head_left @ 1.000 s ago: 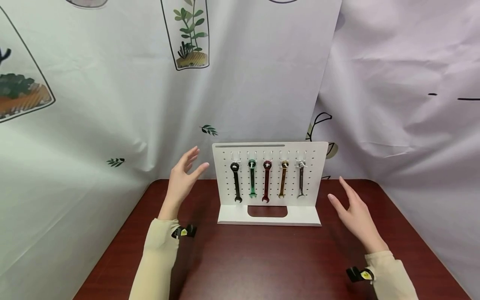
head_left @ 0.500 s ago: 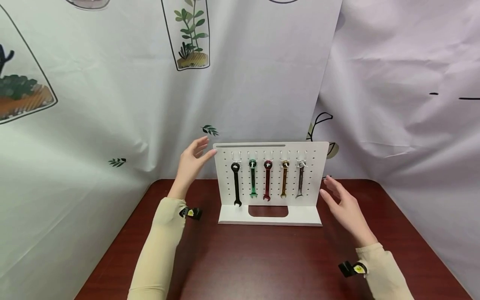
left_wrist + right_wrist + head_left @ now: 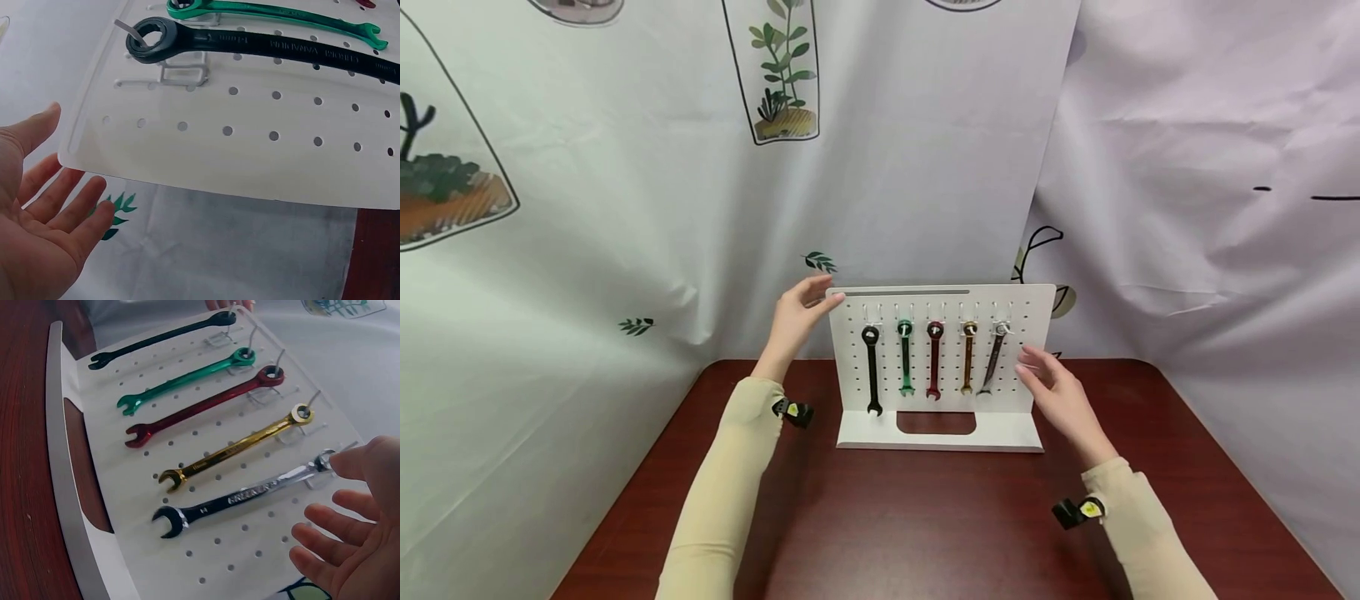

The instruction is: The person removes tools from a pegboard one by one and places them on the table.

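A white pegboard stand (image 3: 857, 429) carries a row of combination wrenches on hooks: a black wrench (image 3: 872, 371), a green wrench (image 3: 906, 358), a red wrench (image 3: 934, 362), a gold wrench (image 3: 967, 358) and a silver wrench (image 3: 244, 495). The silver one hangs tilted, its lower end toward the gold one. At the board's upper left corner is my left hand (image 3: 797, 317), thumb in front and fingertips partly behind the edge; firm contact cannot be made out. My right hand (image 3: 1063, 404) is beside the silver wrench at the board's right edge, fingers spread and holding nothing.
The stand rests on a dark red-brown table (image 3: 925, 525), near its back edge. Behind hangs a pale cloth (image 3: 917, 167) with printed plants. A cut-out handle slot shows in the stand's base.
My left hand has moved right and up to the board's corner. My right hand has moved left to the board's right edge. The silver wrench, upright before, now hangs tilted.
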Demonstrator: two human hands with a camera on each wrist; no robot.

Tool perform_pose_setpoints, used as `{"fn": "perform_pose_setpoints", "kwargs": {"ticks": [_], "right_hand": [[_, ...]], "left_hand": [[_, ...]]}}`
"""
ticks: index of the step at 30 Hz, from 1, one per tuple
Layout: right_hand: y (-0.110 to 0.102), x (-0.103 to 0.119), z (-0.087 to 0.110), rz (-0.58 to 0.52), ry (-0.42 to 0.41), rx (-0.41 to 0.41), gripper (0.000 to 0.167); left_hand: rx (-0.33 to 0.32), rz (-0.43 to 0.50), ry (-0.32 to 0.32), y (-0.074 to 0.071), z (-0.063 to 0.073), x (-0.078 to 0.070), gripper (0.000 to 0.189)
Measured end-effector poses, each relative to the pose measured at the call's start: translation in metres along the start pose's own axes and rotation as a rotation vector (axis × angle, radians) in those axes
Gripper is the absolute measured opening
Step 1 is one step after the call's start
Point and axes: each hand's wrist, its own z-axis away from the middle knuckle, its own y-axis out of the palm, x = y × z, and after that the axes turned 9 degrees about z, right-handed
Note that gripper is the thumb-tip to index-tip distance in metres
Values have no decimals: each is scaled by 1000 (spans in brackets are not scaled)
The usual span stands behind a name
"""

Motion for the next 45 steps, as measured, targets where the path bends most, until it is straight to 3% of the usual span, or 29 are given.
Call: {"fn": "perform_pose_setpoints", "kwargs": {"ticks": [4, 11, 26, 45], "right_hand": [[7, -2, -7, -25, 20, 29, 54], [14, -8, -16, -22, 42, 67, 59], [25, -14, -28, -56, 40, 59, 54], [44, -24, -36, -119, 81, 90, 48]], "left_hand": [[-11, -9, -11, 1, -2, 6, 63], [-69, -14, 28, 1, -3, 15, 56], [-53, -19, 40, 11, -11, 13, 39], [-114, 11, 15, 17, -11, 16, 38]]}}
